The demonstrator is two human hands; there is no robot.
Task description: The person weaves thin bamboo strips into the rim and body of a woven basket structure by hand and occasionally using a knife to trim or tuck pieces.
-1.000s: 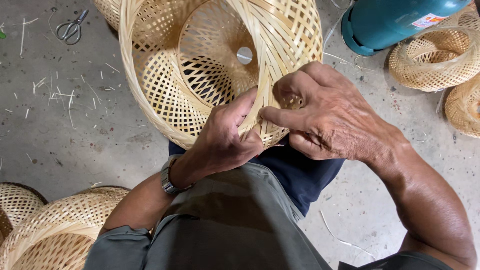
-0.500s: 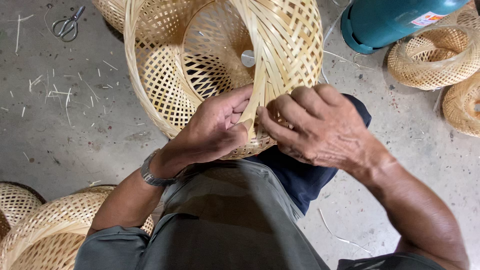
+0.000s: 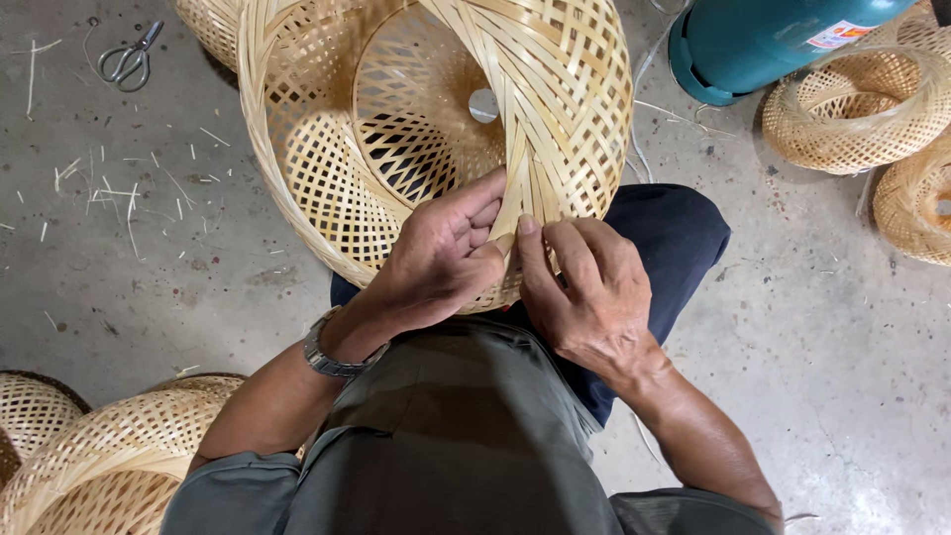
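Both hands together, left hand (image 3: 441, 260) and right hand (image 3: 584, 287) seemingly pinching strips | woven bamboo basket (image 3: 327, 149) just above them

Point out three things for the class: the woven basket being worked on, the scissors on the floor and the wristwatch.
woven basket (image 3: 327, 178), head view, on its open lattice wall.
scissors (image 3: 129, 61), head view, at the handles.
wristwatch (image 3: 332, 359), head view, on the metal band at the left wrist.

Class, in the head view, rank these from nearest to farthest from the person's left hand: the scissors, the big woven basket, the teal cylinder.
1. Basket: gripped by the left hand.
2. Teal cylinder: upper right.
3. Scissors: upper left, on the floor.
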